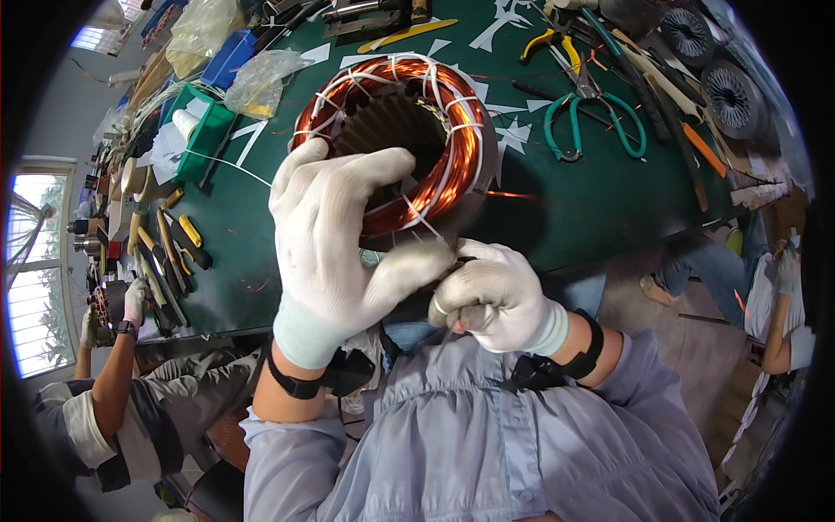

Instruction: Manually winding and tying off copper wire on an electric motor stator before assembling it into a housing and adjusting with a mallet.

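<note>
A motor stator (489, 170) stands on the green table in front of me, its copper winding (465, 113) bound round with white cord. My left hand (326, 235), in a white glove, lies over the near left side of the ring. Its fingers bend over the rim and its thumb presses low at the front. From the winding a short length of white lacing cord (424, 220) runs down to the fingertips. My right hand (496, 296), gloved too, is closed in a pinch beside the left thumb, at the cord's lower end. The fingers partly hide that end.
Teal-handled scissors (600, 122) and yellow-handled pliers (557, 48) lie right of the stator among white scraps. A green bin (204, 130) with a spool of white cord stands to the left, near several hand tools (165, 252). Other people work at the left (130, 304) and right (787, 270).
</note>
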A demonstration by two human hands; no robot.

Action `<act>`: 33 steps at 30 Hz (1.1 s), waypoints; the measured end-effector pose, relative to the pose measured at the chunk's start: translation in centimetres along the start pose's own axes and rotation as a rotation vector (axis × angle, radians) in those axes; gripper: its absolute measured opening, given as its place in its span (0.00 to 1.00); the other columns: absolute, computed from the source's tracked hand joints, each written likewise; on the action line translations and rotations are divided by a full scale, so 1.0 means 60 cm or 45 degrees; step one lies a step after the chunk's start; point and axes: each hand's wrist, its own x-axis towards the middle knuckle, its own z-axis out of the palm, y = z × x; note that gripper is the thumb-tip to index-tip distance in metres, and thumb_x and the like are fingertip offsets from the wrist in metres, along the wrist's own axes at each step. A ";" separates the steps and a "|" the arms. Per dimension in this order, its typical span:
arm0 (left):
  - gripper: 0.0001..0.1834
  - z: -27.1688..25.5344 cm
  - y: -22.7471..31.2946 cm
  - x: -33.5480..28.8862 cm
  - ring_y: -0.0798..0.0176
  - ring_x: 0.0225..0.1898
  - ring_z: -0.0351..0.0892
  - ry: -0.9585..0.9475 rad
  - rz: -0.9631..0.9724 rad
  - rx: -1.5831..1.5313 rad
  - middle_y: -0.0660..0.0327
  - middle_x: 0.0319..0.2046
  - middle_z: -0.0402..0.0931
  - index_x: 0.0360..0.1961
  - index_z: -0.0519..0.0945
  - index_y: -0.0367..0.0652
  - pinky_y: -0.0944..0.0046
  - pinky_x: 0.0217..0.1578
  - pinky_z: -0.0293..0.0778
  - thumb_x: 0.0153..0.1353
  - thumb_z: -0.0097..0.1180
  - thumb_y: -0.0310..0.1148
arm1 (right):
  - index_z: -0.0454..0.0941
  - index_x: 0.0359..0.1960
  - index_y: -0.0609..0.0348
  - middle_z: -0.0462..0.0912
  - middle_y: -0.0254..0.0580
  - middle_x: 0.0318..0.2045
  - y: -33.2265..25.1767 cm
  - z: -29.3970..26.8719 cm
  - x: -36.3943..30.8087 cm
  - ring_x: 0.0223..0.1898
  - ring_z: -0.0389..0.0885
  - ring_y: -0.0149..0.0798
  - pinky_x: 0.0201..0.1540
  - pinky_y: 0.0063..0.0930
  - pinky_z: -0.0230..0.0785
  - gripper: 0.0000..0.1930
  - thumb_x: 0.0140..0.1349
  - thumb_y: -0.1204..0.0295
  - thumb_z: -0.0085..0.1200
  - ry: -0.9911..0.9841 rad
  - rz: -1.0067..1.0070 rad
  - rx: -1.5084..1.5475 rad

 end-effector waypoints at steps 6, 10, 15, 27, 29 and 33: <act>0.13 0.014 0.018 0.005 0.54 0.29 0.75 0.121 -0.096 0.107 0.62 0.24 0.77 0.30 0.81 0.43 0.52 0.53 0.68 0.49 0.70 0.39 | 0.82 0.39 0.53 0.81 0.43 0.32 -0.028 -0.036 -0.019 0.33 0.81 0.40 0.36 0.34 0.74 0.07 0.60 0.72 0.64 0.113 -0.339 -0.570; 0.14 0.018 0.019 0.004 0.53 0.31 0.75 0.067 -0.110 0.128 0.61 0.25 0.77 0.31 0.81 0.42 0.53 0.52 0.68 0.49 0.71 0.37 | 0.78 0.49 0.65 0.84 0.45 0.38 -0.065 -0.005 -0.065 0.35 0.82 0.33 0.44 0.28 0.75 0.14 0.75 0.65 0.50 0.621 0.111 0.588; 0.15 0.001 0.006 -0.001 0.49 0.40 0.75 0.049 -0.105 0.056 0.60 0.28 0.79 0.33 0.83 0.42 0.53 0.53 0.67 0.47 0.73 0.38 | 0.69 0.60 0.62 0.66 0.24 0.20 -0.137 -0.317 -0.292 0.20 0.65 0.24 0.29 0.21 0.68 0.19 0.79 0.63 0.34 0.628 0.132 0.704; 0.22 -0.016 -0.011 -0.001 0.53 0.38 0.77 -0.109 -0.165 -0.147 0.56 0.28 0.79 0.35 0.84 0.39 0.50 0.64 0.63 0.53 0.70 0.48 | 0.82 0.48 0.60 0.76 0.32 0.27 -0.087 -0.030 -0.067 0.26 0.71 0.24 0.32 0.22 0.68 0.12 0.74 0.69 0.47 0.046 0.603 -0.215; 0.22 -0.022 -0.019 -0.003 0.53 0.38 0.77 -0.139 -0.165 -0.147 0.56 0.29 0.79 0.36 0.84 0.39 0.51 0.63 0.63 0.53 0.70 0.49 | 0.81 0.49 0.62 0.73 0.30 0.21 -0.128 -0.016 -0.015 0.20 0.68 0.23 0.25 0.21 0.65 0.12 0.74 0.70 0.47 0.041 1.141 0.123; 0.24 -0.034 -0.026 0.002 0.51 0.37 0.77 -0.227 -0.063 -0.039 0.55 0.30 0.80 0.38 0.84 0.37 0.54 0.58 0.68 0.57 0.66 0.50 | 0.80 0.44 0.64 0.70 0.27 0.17 -0.129 -0.022 -0.002 0.15 0.62 0.19 0.18 0.18 0.56 0.13 0.75 0.67 0.46 0.233 1.227 0.368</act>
